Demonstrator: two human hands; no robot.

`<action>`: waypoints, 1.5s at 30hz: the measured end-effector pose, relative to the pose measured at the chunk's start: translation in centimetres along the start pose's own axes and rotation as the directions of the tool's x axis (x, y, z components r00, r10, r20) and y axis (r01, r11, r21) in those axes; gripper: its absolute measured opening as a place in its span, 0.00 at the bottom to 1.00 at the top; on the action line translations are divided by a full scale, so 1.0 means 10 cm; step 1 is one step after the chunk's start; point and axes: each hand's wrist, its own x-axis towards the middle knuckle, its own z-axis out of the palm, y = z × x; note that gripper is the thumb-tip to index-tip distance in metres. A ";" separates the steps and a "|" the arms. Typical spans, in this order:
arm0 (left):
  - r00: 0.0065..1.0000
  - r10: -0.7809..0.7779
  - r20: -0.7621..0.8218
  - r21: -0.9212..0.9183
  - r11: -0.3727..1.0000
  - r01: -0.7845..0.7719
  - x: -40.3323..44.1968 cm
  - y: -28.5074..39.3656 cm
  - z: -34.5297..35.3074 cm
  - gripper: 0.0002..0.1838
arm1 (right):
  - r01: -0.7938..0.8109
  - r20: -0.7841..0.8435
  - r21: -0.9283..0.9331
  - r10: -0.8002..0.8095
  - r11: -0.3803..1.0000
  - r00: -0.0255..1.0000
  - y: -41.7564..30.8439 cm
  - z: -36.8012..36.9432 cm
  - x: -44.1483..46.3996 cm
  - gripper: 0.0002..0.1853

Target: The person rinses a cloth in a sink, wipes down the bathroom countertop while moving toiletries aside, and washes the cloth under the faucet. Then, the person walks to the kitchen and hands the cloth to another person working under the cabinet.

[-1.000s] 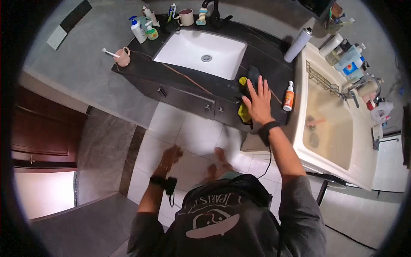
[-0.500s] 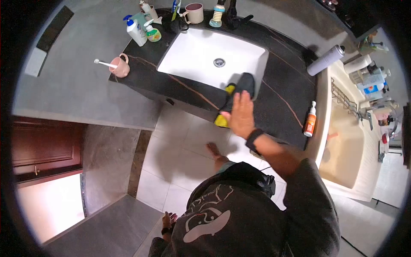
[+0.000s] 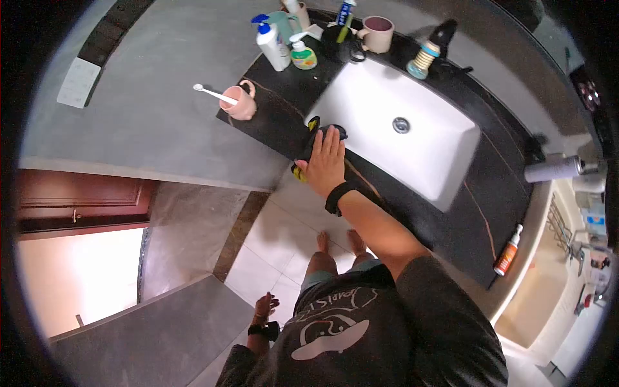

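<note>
My right hand (image 3: pixel 327 161) lies flat on a black cloth with yellow edges (image 3: pixel 311 138), fingers stretched out. It presses the cloth on the front of the dark countertop (image 3: pixel 277 135), at the left front corner of the white sink (image 3: pixel 445 164). Part of the cloth is hidden under the palm. Down at my side hangs my left hand (image 3: pixel 265 306), fingers apart and nothing in it. Closest to the cloth on the left is a pink mug (image 3: pixel 241 106) with a white toothbrush (image 3: pixel 215 94) leaning in it.
Behind the sink's left side stand a white pump bottle (image 3: pixel 273 48), a green-labelled soap bottle (image 3: pixel 303 57) and a pale mug (image 3: pixel 378 35). A black faucet (image 3: pixel 443 35) rises at the back. Rightward are an orange bottle (image 3: pixel 507 257), a spray can (image 3: pixel 553 169) and a beige laundry sink (image 3: pixel 516 316).
My right hand has slid the cloth leftward along the counter's front, from the sink's right front to its left front corner. The view has shifted and turned. My left hand still hangs down.
</note>
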 end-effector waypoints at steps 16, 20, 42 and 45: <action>0.403 0.904 0.143 0.518 0.278 -0.809 0.50 3.55 -0.70 0.14 | -0.337 -0.195 -0.110 0.312 0.935 0.930 -0.10 0.52 1.67 0.42; 0.380 0.900 0.215 0.369 0.285 -0.885 0.33 4.39 -0.44 0.23 | -0.450 -0.125 -0.089 0.438 0.889 0.890 0.23 0.49 2.11 0.39; 0.064 0.994 0.088 0.158 0.049 -0.986 0.27 5.48 -0.04 0.31 | 0.001 -0.102 -0.040 -0.005 0.999 0.995 -0.93 0.76 1.94 0.37; 0.133 0.990 0.041 0.218 0.121 -0.968 0.04 5.22 -0.35 0.33 | -0.121 -0.116 -0.049 0.115 0.991 0.987 -0.95 0.82 2.37 0.38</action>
